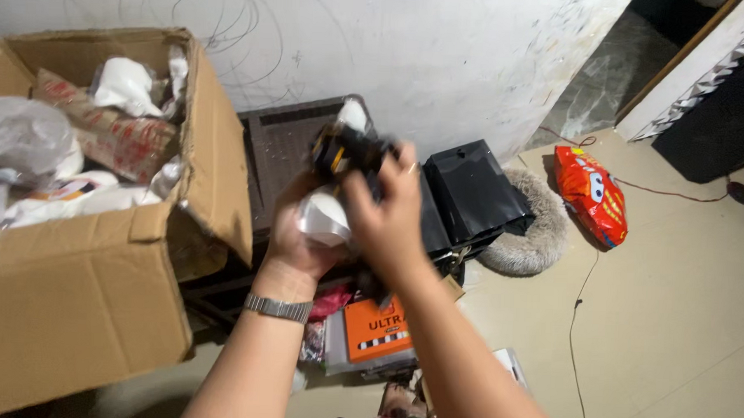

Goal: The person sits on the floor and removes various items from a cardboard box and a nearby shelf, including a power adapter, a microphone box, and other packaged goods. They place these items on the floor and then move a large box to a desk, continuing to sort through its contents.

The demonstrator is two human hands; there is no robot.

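Note:
Both hands are raised together in the middle of the view. My left hand (299,231), with a metal watch (278,308) on its wrist, grips a crumpled white plastic wrap (322,217). My right hand (387,209) closes over a blurred black object with a yellow ring (345,149), which sits on top of the white wrap. Whether the black object and the wrap are one item, I cannot tell.
A large open cardboard box (80,298) stuffed with bags and packets stands at left. A dark plastic crate (279,148) and a black bag (476,192) lie behind the hands. An orange box (376,329) lies below. A grey furry cushion (540,235) and a red car-shaped balloon (591,196) lie at right.

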